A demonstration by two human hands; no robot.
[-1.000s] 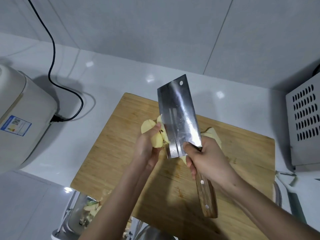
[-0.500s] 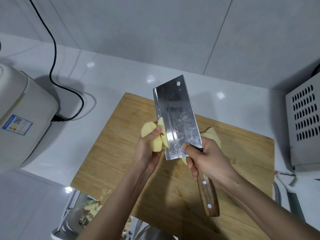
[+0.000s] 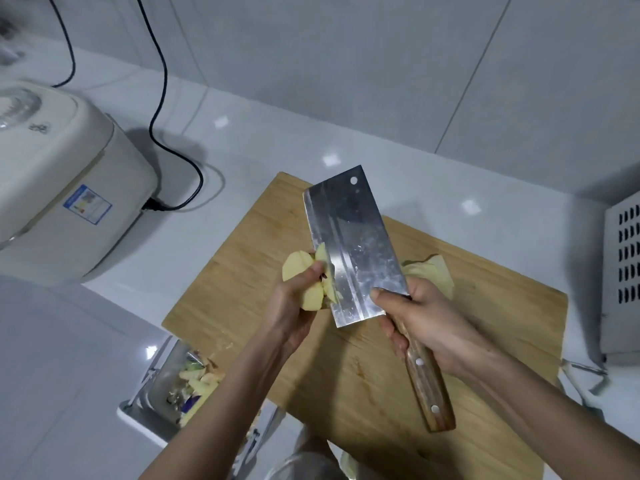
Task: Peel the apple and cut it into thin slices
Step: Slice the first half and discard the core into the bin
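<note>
A peeled apple piece (image 3: 298, 268) is held above the wooden cutting board (image 3: 242, 271), near the board's left half; it is gripped by the left hand (image 3: 294, 313), whose thumb is laid across the pale flesh while the fingers are curled round it from beneath; dark seeds are seen at the exposed core. The cleaver (image 3: 353, 244) is held by the right hand (image 3: 429, 323); the wooden handle is wrapped by the curled fingers, and the thumb is pressed flat against the blade near its heel. The blade is raised off the board and pointed away from the person, and its left edge is set against the core side of the apple piece. More apple pieces (image 3: 438, 271) are seen on the board just behind the right hand, partly hidden by it. The board is laid on a white counter (image 3: 86, 341); a cream-coloured cooker (image 3: 69, 188) is placed at the left, and a black cord (image 3: 162, 98) is run from it up the tiled wall. A metal container (image 3: 162, 386) with peelings (image 3: 197, 379) is seen below the board's near left corner; a perforated metal box (image 3: 623, 271) is seen at the right edge.
</note>
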